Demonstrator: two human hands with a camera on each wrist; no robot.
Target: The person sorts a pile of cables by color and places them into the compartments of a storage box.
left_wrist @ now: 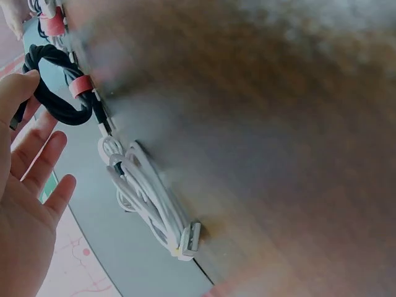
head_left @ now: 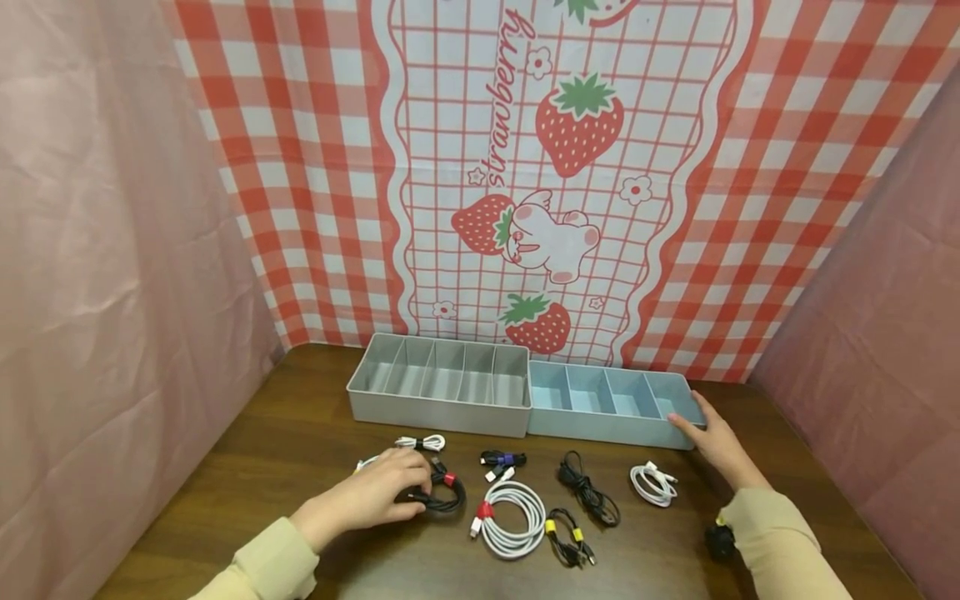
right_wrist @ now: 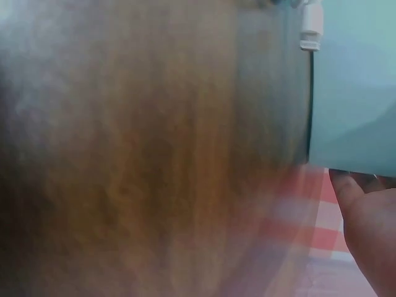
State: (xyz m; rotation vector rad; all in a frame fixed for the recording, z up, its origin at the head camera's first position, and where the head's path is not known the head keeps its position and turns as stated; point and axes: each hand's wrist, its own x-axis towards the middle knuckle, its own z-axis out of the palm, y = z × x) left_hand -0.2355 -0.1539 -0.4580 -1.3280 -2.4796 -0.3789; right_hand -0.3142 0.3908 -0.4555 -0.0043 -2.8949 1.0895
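Observation:
My left hand pinches a coiled black cable with a red tie between thumb and forefinger, its other fingers spread. In the left wrist view, a bundled white cable lies beyond that coil. At the table's right, my right hand grips the end of a light blue divided box, thumb at the front rim and fingers along the end wall. A grey divided box stands against the blue one. Both boxes show bare compartments. Nearest to the right hand lies a white coiled cable.
Between the hands lie a large white coil with a red tie, a black cable with yellow ties, a long black cable and a dark cable with a purple tie. A white cable sits before the grey box. A checked curtain hangs behind.

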